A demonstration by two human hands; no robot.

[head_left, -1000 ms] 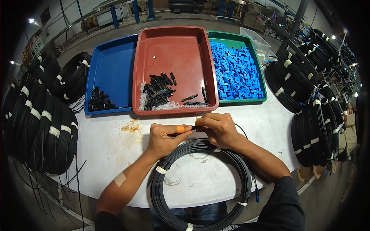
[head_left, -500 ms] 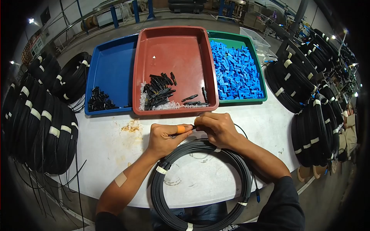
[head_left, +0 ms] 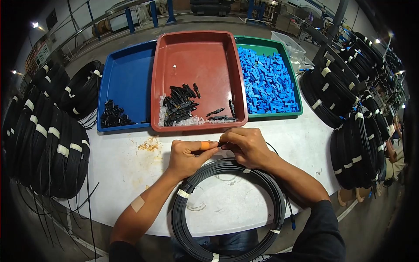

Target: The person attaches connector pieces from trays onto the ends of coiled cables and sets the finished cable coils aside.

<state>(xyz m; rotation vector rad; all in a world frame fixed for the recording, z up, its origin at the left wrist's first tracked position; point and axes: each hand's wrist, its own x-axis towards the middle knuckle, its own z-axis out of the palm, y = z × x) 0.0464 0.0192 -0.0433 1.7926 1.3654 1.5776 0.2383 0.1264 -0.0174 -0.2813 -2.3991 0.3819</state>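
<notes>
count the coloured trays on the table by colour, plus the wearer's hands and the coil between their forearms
Blue tray: 1
Red tray: 1
Green tray: 1
Left hand and right hand: 2
Coil: 1
Total: 6

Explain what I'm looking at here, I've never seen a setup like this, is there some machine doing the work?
No robot: these are a person's bare left hand and right hand, seen from a camera on their head, looking forward and down. Their fingertips pinch a small black piece, mostly hidden. Below lies a round coil of black cable with pale bands, overhanging the near edge of a white work table. Beyond stand three trays: a blue rectangular tray and a red rectangular tray, both holding small black parts, and a green rectangular tray full of small blue pieces.
</notes>
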